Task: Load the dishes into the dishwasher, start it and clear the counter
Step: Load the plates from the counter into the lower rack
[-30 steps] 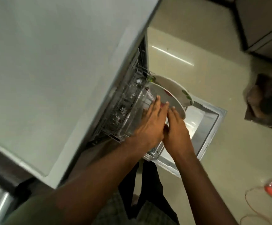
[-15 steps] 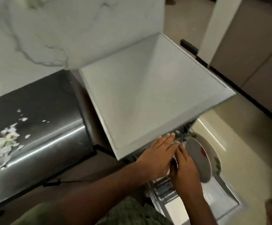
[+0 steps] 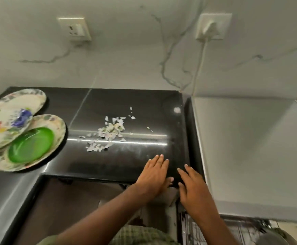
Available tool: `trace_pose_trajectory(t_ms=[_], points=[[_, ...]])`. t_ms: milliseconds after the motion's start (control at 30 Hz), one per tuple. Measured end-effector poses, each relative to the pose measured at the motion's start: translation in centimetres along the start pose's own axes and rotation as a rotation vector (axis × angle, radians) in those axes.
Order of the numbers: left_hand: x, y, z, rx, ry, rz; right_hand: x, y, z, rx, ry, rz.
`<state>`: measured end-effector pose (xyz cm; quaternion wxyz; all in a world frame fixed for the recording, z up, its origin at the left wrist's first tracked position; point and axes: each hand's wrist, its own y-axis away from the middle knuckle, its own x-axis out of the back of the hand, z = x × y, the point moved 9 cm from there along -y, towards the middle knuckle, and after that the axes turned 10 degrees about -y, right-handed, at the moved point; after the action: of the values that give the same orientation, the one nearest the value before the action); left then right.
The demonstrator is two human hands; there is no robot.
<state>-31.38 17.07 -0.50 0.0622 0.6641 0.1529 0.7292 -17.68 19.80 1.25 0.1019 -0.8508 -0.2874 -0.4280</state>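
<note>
The fingers of the left hand (image 3: 154,175) lie straight and spread, holding nothing, over the near edge of the dark table (image 3: 126,156); the fingers of the right hand (image 3: 192,186) are equally flat and empty just beside it, at the table's right corner; the dishes still to be loaded, a floral plate (image 3: 11,119) leaning on a second plate that carries a green plate (image 3: 30,145), sit well apart at the far left, overlapping and partly over the table's edge; a reach across could sweep the scattered food scraps (image 3: 107,135) to the floor; a careless pull on the tilted stack could send a plate sliding off; the dishwasher rack (image 3: 232,230) stands out below right, where a leg might catch it.
</note>
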Motion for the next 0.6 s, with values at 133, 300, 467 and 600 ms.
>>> trace_pose_trajectory(t_ms=[133,300,467,600], points=[[-1.8,1.2,-8.2,0.140,-0.020,-0.076,-3.9,-3.5,-5.4,0.068,0.056,-0.095],[-3.1,1.9,-13.1,0.172,-0.027,-0.111,-8.2,-6.8,-10.7,0.050,0.123,-0.252],[-4.1,1.9,-14.0,0.126,-0.097,-0.161,-11.0,-9.2,-13.7,0.014,0.250,-0.423],[-3.8,1.8,-14.2,0.099,-0.138,-0.169,-12.2,-10.0,-15.1,0.052,0.428,-0.494]])
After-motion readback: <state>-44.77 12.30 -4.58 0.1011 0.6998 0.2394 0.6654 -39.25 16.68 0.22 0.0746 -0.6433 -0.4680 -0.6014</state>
